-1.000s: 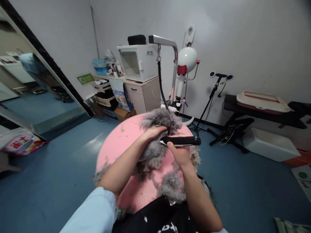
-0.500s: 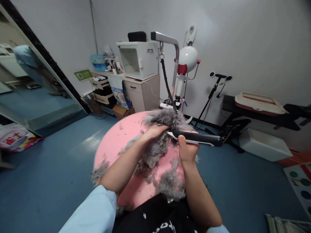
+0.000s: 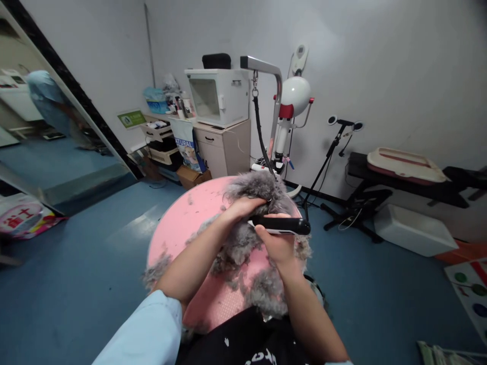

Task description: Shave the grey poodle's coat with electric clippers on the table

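A grey furry animal is on the round pink grooming table, its face out of sight. My left hand lies at its upper body, fingers closed into the fur and partly hidden by it. In my right hand is a black and white hair clipper, thumb along its near side. The clipper's head points left, at the fur just below my left hand. A black tether runs down to the animal from a metal arm. Clumps of cut fur lie on the table.
Behind the table stand a cabinet with a white glass-fronted box on it and a white dryer. A black tripod stand and a black bench are to the right. At left, a mirror shows a person's reflection.
My right hand has moved left and slightly down with the clipper, bringing it below my left hand. My left hand stays on the fur, almost unmoved.
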The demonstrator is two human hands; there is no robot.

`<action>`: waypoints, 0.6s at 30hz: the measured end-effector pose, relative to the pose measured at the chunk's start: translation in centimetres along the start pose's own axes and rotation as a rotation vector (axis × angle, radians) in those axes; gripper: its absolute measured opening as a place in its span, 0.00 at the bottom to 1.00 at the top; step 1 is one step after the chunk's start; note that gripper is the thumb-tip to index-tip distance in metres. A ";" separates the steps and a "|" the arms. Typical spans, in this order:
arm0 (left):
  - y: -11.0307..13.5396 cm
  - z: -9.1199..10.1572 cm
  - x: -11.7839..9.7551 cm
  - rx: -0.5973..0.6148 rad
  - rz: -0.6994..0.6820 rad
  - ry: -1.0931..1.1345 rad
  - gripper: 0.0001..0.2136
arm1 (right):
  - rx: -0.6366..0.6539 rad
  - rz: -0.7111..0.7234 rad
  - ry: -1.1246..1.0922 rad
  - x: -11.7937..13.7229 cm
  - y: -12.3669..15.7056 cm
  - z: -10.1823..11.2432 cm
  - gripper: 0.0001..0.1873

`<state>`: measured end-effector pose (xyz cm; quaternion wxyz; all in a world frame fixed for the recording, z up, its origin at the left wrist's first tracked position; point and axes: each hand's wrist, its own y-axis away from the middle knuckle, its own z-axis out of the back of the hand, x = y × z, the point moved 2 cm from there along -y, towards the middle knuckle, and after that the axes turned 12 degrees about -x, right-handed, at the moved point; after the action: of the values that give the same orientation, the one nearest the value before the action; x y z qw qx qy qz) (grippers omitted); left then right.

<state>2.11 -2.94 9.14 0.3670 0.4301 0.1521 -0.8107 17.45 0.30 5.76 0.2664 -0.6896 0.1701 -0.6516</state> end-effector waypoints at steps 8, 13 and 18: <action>-0.1 -0.1 0.2 0.022 0.012 0.009 0.18 | 0.139 0.021 0.104 0.9 -1.1 0.0 0.09; -0.2 -0.2 0.6 -0.009 0.069 0.055 0.20 | -0.022 0.043 0.048 1.3 -1.6 0.3 0.09; -0.5 -0.5 1.1 -0.029 -0.009 0.183 0.19 | 0.279 -0.031 -0.016 0.5 -1.3 0.8 0.13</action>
<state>1.60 -2.82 7.91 0.3540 0.4964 0.1985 -0.7674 18.14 1.15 6.93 0.3510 -0.6537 0.0650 -0.6673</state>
